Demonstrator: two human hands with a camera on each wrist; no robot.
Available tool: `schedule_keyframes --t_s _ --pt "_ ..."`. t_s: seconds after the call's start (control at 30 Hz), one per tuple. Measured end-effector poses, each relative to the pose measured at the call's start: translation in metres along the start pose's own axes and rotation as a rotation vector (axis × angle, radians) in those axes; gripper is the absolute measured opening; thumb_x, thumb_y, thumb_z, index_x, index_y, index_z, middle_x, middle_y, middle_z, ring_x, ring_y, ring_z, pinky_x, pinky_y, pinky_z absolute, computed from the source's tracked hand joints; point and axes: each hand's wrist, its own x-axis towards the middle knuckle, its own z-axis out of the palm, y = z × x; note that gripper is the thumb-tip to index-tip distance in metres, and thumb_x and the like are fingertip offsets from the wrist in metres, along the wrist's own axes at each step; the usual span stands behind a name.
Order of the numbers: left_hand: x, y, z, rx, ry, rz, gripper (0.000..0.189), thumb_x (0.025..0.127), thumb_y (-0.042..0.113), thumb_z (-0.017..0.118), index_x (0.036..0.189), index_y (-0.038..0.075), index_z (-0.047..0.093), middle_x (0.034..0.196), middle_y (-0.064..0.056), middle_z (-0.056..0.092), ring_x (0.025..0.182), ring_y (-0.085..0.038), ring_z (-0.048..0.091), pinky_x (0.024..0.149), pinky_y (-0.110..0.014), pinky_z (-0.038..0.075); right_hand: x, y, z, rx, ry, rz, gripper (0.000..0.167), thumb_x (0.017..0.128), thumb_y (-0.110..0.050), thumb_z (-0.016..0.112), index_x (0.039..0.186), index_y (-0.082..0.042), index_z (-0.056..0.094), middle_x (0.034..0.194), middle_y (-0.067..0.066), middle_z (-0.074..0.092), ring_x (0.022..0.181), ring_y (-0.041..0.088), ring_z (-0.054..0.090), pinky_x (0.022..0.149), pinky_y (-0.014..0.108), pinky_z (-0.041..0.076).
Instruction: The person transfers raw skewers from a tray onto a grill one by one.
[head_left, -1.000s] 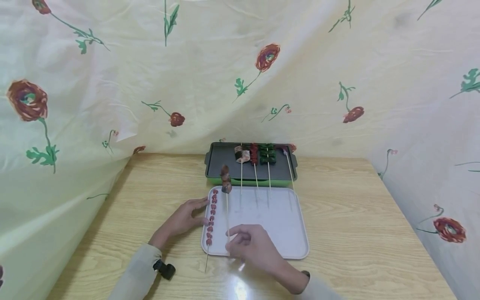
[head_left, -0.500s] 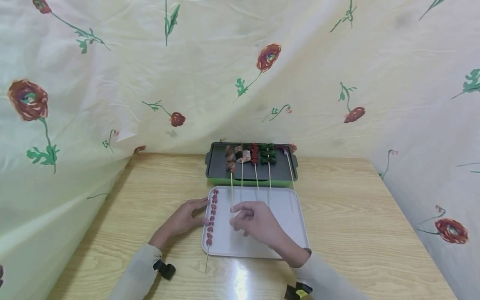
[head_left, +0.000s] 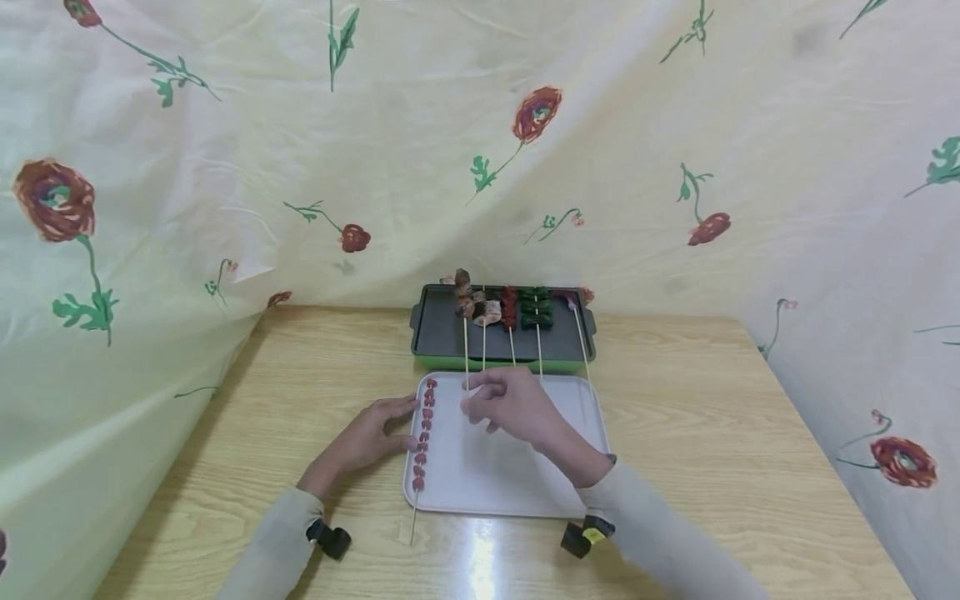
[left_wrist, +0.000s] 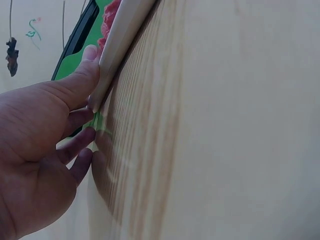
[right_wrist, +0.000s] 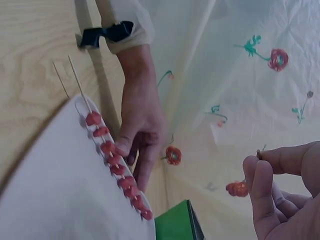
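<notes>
My right hand [head_left: 513, 404] pinches the thin stick of a meat skewer [head_left: 463, 293] between thumb and fingertips, its brown chunks over the left part of a black grill plate [head_left: 435, 337]. In the right wrist view only the stick's end [right_wrist: 259, 154] shows at the fingertips. My left hand [head_left: 371, 433] rests at the left edge of a white tray [head_left: 510, 500], thumb and fingers touching the rim. Along that edge lies a skewer of small red pieces [head_left: 420, 459], its stick jutting over the tray's front.
Beside the held skewer, the grill bears a skewer of pale and dark pieces [head_left: 490, 312], a red skewer [head_left: 509, 308], a green skewer [head_left: 536, 308] and a purplish one [head_left: 572, 302]. Their sticks reach toward the tray. A flowered cloth [head_left: 615, 167] hangs behind the wooden table [head_left: 705, 433].
My right hand has moved forward with the meat skewer, from over the tray's front to its back part; the meat has come over the grill. The left hand has stayed put.
</notes>
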Motion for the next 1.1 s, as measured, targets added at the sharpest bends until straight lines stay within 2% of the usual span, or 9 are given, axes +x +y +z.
schedule_keyframes --t_s 0.2,0.6,0.93,1.1 --pt "0.000 0.000 -0.001 0.010 0.001 0.002 0.070 0.090 0.025 0.079 0.151 0.013 0.049 0.162 -0.001 0.038 0.150 -0.030 0.035 0.124 -0.050 0.028 0.019 0.001 -0.004 0.003 0.004 0.018 0.028 0.091 -0.010 0.075 0.118 -0.002 0.072 0.087 0.007 0.078 0.081 0.022 0.074 0.067 0.036 0.064" --pt "0.002 -0.002 0.001 0.010 0.001 -0.004 0.070 0.090 0.028 0.079 0.152 0.014 0.049 0.162 -0.001 0.038 0.150 -0.031 0.036 0.124 -0.052 0.029 0.053 0.007 -0.004 0.077 -0.005 0.071 0.026 0.093 -0.010 0.075 0.117 0.001 0.071 0.090 0.009 0.077 0.082 0.020 0.074 0.068 0.035 0.064" --pt "0.002 -0.003 0.000 0.003 -0.003 -0.005 0.071 0.090 0.031 0.079 0.152 0.015 0.049 0.162 0.000 0.038 0.150 -0.030 0.036 0.124 -0.052 0.029 0.060 0.008 -0.004 0.082 -0.003 0.106 0.026 0.093 -0.010 0.075 0.116 0.000 0.070 0.093 0.009 0.078 0.083 0.020 0.074 0.068 0.035 0.064" --pt "0.002 -0.003 0.000 -0.002 -0.003 -0.003 0.070 0.090 0.029 0.079 0.152 0.014 0.049 0.162 0.000 0.038 0.150 -0.030 0.036 0.124 -0.053 0.028 0.063 0.010 -0.003 0.071 -0.008 0.122 0.025 0.093 -0.012 0.075 0.115 0.000 0.071 0.093 0.009 0.078 0.083 0.020 0.075 0.072 0.038 0.065"
